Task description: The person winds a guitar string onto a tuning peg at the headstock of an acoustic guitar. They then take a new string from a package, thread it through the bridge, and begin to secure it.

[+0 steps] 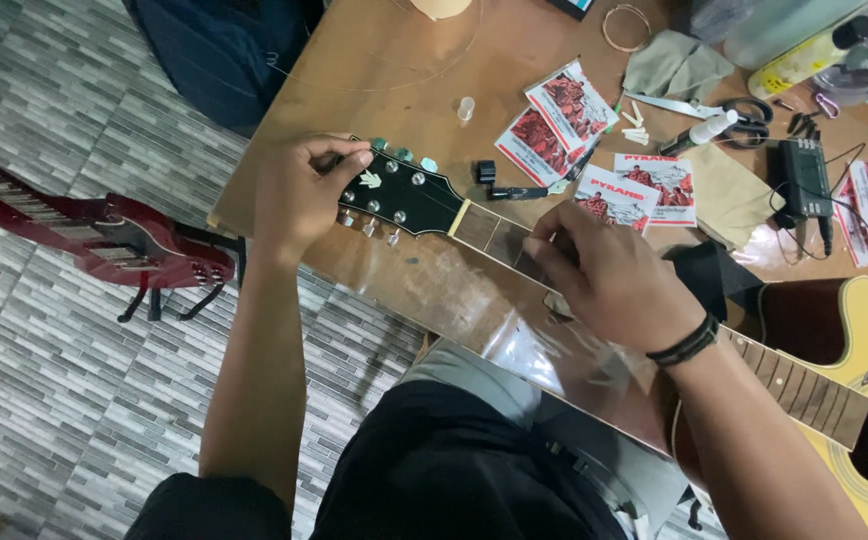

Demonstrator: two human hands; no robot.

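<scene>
Grey patterned floor tiles [44, 400] run under a brown worktop [374, 110], and on that worktop lies an acoustic guitar [854, 350] with its neck stretching left from the yellow body to a black headstock [409, 195] near the worktop's left edge. At the headstock's far end the left hand [299, 190] has its fingers [349, 158] pinched shut on one of the pale green tuning pegs [379, 145] along the upper side. To the right of the headstock, just past the nut, the right hand [609, 280] rests on the fretboard [494, 235], fingers curled down onto it; whether they grip a string I cannot tell. A black band [684, 345] circles that wrist. Beyond the headstock, further across the worktop, lie several red and white string packets [564, 110], a small black winder [486, 172] and white bridge pins [634, 128]. Further right of those sit scissors [744, 115], a grey cloth [674, 65], a black tuner [802, 175] and a yellow spray bottle [804, 55]. Left of the headstock, down on the floor tiles, a red electric guitar [104, 235] rests on a stand. Dark shorts [454, 470] fill the bottom edge below the neck.
</scene>
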